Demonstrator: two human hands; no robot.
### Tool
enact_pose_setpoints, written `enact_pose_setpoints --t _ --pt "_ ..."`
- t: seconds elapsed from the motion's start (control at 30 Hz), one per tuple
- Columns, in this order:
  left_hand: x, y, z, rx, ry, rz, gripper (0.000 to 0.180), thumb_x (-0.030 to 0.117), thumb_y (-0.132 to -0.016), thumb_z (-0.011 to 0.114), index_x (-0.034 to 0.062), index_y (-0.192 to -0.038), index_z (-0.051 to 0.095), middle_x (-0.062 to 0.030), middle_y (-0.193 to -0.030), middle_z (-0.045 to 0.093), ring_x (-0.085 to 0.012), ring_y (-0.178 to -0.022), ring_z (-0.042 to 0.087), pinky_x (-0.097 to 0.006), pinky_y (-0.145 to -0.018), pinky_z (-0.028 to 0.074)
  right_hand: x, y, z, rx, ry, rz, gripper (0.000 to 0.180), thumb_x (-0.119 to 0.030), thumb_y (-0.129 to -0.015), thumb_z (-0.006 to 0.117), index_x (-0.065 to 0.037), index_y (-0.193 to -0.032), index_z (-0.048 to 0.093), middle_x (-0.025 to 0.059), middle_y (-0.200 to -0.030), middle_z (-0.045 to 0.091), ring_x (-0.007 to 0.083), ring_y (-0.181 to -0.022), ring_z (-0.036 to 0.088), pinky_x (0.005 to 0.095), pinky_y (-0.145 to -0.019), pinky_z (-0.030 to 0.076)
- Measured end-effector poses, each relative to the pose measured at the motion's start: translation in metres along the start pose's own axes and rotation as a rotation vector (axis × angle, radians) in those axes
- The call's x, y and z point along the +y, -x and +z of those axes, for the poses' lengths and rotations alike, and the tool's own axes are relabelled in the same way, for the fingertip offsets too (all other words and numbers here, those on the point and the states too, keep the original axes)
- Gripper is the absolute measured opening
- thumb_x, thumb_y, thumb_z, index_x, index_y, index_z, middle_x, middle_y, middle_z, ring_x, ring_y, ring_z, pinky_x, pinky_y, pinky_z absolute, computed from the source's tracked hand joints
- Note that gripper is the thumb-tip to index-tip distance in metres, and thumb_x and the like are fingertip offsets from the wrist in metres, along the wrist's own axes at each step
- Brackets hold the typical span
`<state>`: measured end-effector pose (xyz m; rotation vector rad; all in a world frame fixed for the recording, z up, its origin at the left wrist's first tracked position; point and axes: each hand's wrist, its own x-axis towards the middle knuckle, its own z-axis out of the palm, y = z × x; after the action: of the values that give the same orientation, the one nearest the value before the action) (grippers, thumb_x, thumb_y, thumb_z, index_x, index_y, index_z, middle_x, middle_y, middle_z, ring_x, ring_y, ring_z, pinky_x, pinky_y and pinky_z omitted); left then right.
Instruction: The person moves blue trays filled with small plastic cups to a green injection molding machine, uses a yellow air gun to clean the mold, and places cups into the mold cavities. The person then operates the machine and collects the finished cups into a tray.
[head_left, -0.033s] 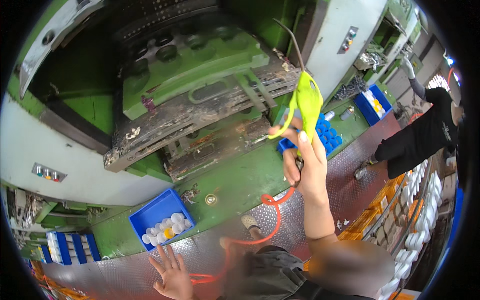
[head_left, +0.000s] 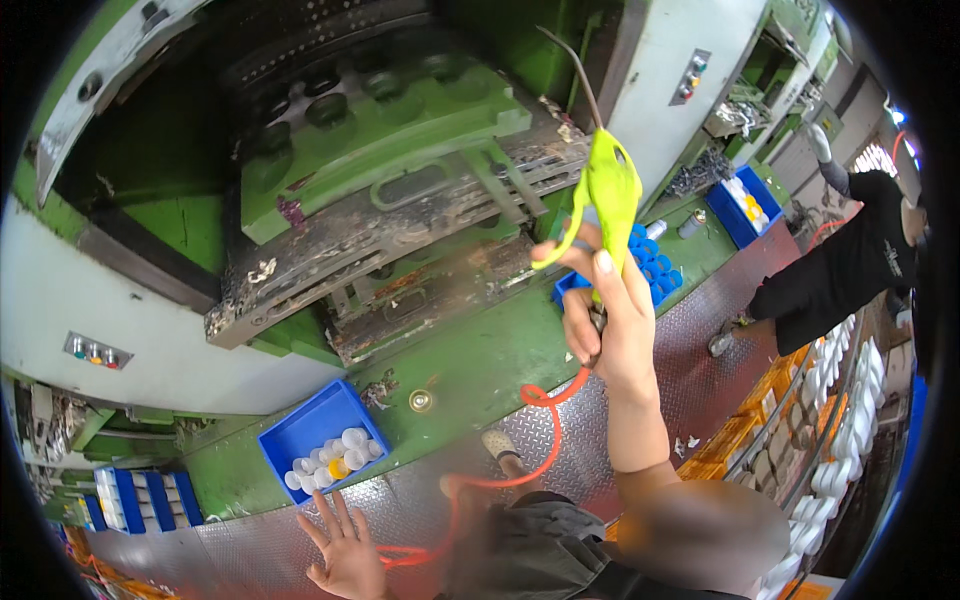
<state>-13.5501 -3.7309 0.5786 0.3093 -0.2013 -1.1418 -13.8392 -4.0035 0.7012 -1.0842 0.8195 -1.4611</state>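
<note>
My right hand (head_left: pixel 622 325) is wrapped round a yellow-green air blow gun (head_left: pixel 613 185), fingers at its lever. Its long thin bent nozzle points up and away, beside the opening of a green press. Inside the press lies a green mold (head_left: pixel 390 150) with round dark cavities, on a dirty metal plate (head_left: pixel 400 225). A coiled orange air hose (head_left: pixel 556 430) runs from the gun's base down past my body. My left hand (head_left: pixel 347 553) holds nothing, fingers spread, just below a blue bin (head_left: pixel 320 425) with white round pieces and one yellow piece.
A blue tray of blue round pieces (head_left: pixel 655 265) sits behind my right hand, with a spray can (head_left: pixel 692 223) near it. Farther right stand another blue bin (head_left: pixel 745 205) and a person in black (head_left: pixel 845 265). Racks of white parts (head_left: pixel 835 440) line the right side.
The air blow gun has shifted very slightly up and left in the picture; the press has shifted a little the same way. My left hand stays in place.
</note>
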Motion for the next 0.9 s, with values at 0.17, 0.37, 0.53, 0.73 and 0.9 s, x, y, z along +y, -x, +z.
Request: enact_pose_setpoints --t 0.17,0.37,0.53,0.73,0.9 --pt "0.003 0.009 -0.029 0.121 -0.041 0.000 0.076 0.026 -0.083 0.064 0.0181 -0.153 0.035 -0.0136 -0.164 0.015 -0.0329 -0.151 0.012 -0.049 -0.122 0.012 -0.032 -0.028 -0.009 -0.018 -0.087 -0.081 0.047 -0.027 -0.106 0.038 0.008 -0.137 0.041 0.0217 -0.115 0.065 0.0022 -0.038 0.032 0.0169 -0.032 0.031" --pt "0.023 0.045 -0.077 0.471 0.028 0.171 0.074 0.030 -0.084 0.061 0.0182 -0.153 0.035 -0.0142 -0.157 0.032 -0.0325 -0.145 0.027 -0.051 -0.119 0.021 -0.021 -0.020 -0.038 0.064 -0.119 -0.037 0.044 -0.027 -0.106 0.041 0.005 -0.137 0.042 0.0200 -0.114 0.065 0.0015 -0.038 0.032 0.0165 -0.031 0.029" --pt "0.031 0.063 -0.097 0.511 0.013 0.237 0.069 0.033 -0.086 0.059 0.0179 -0.151 0.039 -0.0124 -0.155 0.036 -0.0317 -0.141 0.033 -0.050 -0.116 0.026 0.003 0.001 -0.071 -0.133 0.188 0.322 0.039 -0.023 -0.105 0.042 0.001 -0.136 0.041 0.0154 -0.106 0.067 0.0046 -0.037 0.035 0.0189 -0.032 0.030" --pt "0.016 0.062 -0.109 0.582 0.030 0.311 0.068 0.035 -0.086 0.058 0.0176 -0.150 0.041 -0.0118 -0.153 0.040 -0.0313 -0.138 0.037 -0.050 -0.114 0.028 -0.006 -0.014 -0.076 -0.187 0.329 0.339 0.031 -0.017 -0.105 0.040 0.002 -0.130 0.041 0.0097 -0.104 0.067 0.0060 -0.037 0.039 0.0207 -0.033 0.034" --pt "-0.002 0.051 -0.111 0.635 0.058 0.288 0.067 0.036 -0.086 0.055 0.0156 -0.149 0.043 -0.0102 -0.153 0.040 -0.0305 -0.141 0.034 -0.050 -0.113 0.030 -0.027 -0.046 -0.042 -0.248 0.678 0.243 0.026 -0.018 -0.104 0.045 0.003 -0.119 0.049 0.0077 -0.087 0.069 0.0110 -0.040 0.048 0.0267 -0.038 0.039"
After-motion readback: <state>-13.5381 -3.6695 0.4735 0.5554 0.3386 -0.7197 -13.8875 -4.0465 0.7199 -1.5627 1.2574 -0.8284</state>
